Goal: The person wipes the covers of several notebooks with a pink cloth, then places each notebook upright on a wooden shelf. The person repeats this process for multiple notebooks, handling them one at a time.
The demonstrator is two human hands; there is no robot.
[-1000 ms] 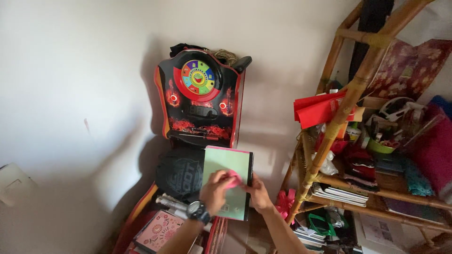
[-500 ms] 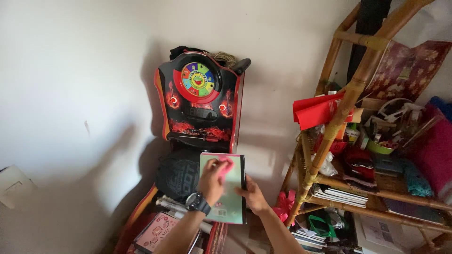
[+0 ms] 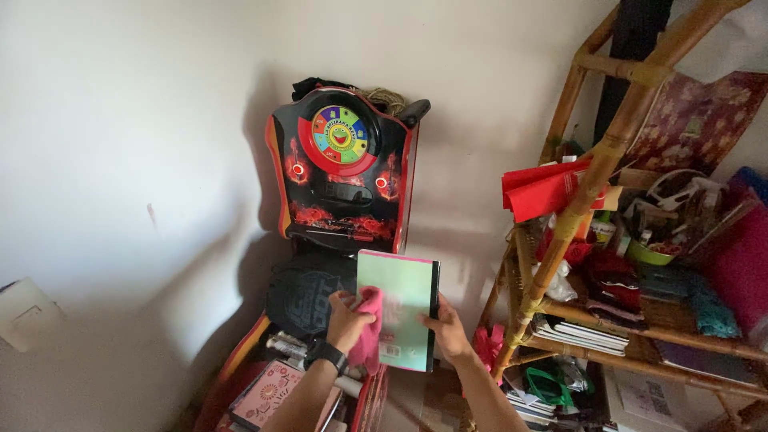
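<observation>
I see the right hand (image 3: 450, 326) gripping the upright green notebook (image 3: 402, 308) by its spine edge. The left hand (image 3: 346, 318) (watch on wrist) clutches a pink cloth (image 3: 369, 334) against its cover, beside the bamboo shelf (image 3: 560, 240).

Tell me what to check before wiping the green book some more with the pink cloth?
1. Left hand grips the pink cloth: ok, it is bunched in the fingers.
2. Cloth touches the green book: ok, it lies against the cover's left edge.
3. Right hand steadies the book: ok, fingers hold its right edge.
4. Book held upright, cover facing the camera: ok.
5. Room around the book: not ok, the bamboo shelf stands close on the right and the black and red toy machine just behind.
6. Cover clean: cannot tell.
</observation>
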